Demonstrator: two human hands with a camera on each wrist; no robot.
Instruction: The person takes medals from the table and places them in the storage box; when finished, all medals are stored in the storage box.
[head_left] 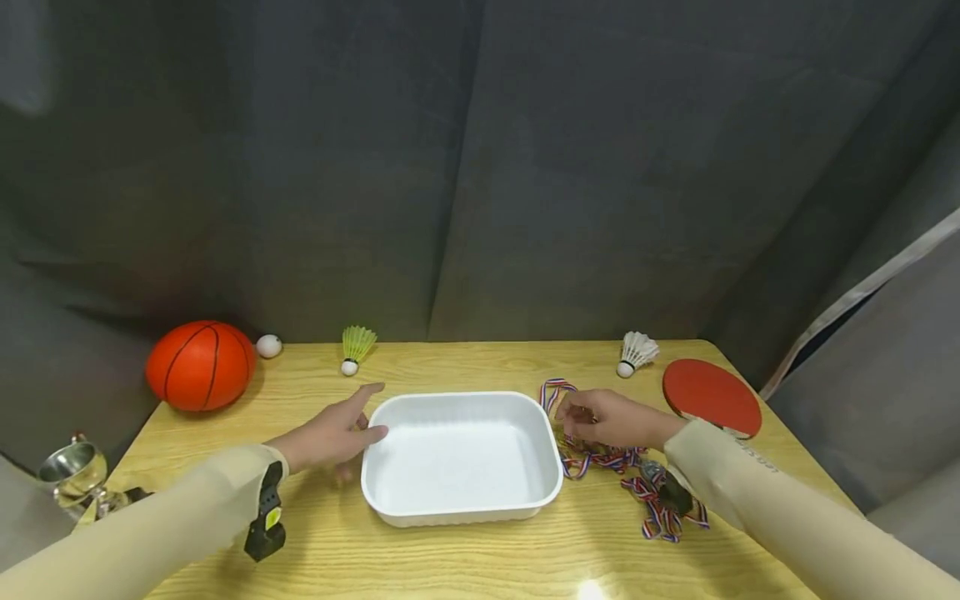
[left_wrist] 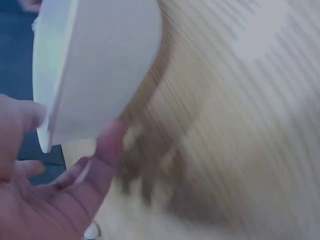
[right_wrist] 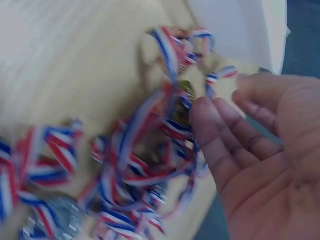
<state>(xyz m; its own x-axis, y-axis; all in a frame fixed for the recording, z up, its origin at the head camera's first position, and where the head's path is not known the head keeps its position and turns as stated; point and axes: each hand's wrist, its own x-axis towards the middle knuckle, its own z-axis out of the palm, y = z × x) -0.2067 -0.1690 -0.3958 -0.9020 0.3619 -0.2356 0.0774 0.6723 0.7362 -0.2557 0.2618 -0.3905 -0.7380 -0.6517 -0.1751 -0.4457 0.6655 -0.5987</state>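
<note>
1. Dark curtains back a wooden surface (head_left: 450, 550); white tray (head_left: 461, 457) sits at frame centre.
2. Left hand (head_left: 333, 433), grip apart, steadies the tray's left rim.
3. Right hand (head_left: 611, 419), fingers loosely apart, touches ribboned medals (head_left: 600, 458) right of the tray.

Bare wooden table (head_left: 450, 558) lies open in front of the white tray (head_left: 461, 508). Behind it, a gap runs between the yellow shuttlecock (head_left: 356, 348) and white shuttlecock (head_left: 636, 352). The ribbon tangle (head_left: 637, 479) seemingly crowds the tray's right side.

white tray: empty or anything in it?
Empty. The white tray shows only bare floor; the medals lie outside on the table.
</note>
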